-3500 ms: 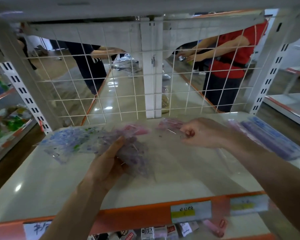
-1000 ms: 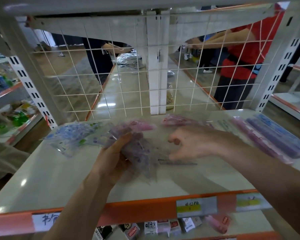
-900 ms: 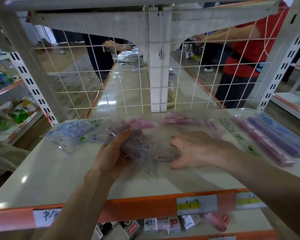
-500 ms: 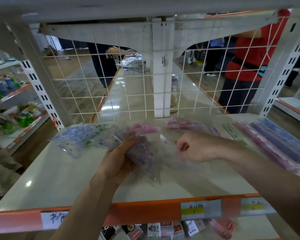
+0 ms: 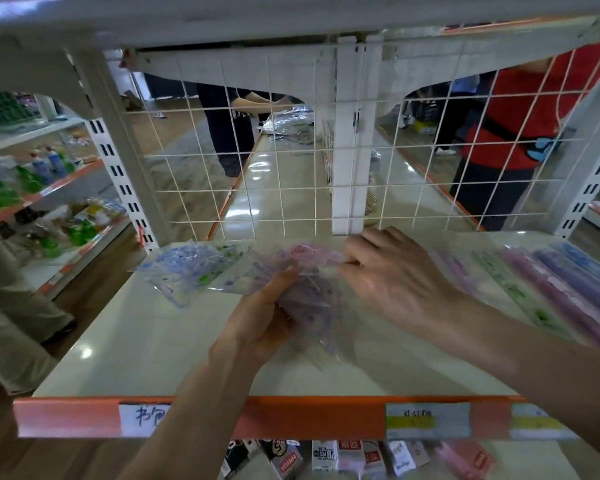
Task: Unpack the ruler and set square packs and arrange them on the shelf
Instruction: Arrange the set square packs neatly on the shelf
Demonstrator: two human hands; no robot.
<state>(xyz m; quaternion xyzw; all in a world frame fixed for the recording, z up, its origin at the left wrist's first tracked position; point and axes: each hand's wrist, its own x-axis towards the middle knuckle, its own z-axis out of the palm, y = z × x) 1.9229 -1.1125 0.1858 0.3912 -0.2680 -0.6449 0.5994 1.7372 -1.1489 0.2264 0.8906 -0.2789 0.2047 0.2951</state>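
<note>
View: head camera, looking forward and down on a white shelf (image 5: 146, 348), with both hands over its middle.
Left: the left hand (image 5: 264, 317) comes in from 6 o'clock. Its grip is clamped on a bundle (image 5: 312, 299) of clear packs with purple print, thumb on top.
Held stock: the bundle hangs just above the middle of the shelf and fans out toward 5 o'clock. Blur hides how many packs are in it.
Right: the right hand (image 5: 395, 278) comes in from 4 o'clock, at 3 o'clock of the bundle. Its fingers are curled and the grip is closed on the right end of a pink pack (image 5: 303, 251).
Pink: the pink pack sits at 12 o'clock of the left thumb, touching the top of the bundle.
Heap: blue packs (image 5: 187, 268), clear with blue and green print, lie on the shelf at 9 o'clock of the bundle, just beside it.
Rulers: long ruler packs (image 5: 565, 292) in purple, green and blue lie side by side on the shelf at 3 o'clock, near the right forearm.
Front: an orange edge (image 5: 309, 415) carries a handwritten label (image 5: 146, 418) at 7 o'clock and price labels (image 5: 427, 420) at 5 o'clock.
Back: a white wire grid (image 5: 257, 188) and a white post (image 5: 350, 150) stand at 12 o'clock.
Beyond: a person in a red top (image 5: 534, 109) is at 2 o'clock and a person in dark clothes (image 5: 227, 133) at 11 o'clock.
Below: small boxes (image 5: 326, 457) sit on the lower level at 6 o'clock.
Side: bottles (image 5: 45, 164) stand on a neighbouring rack at 9 o'clock.
</note>
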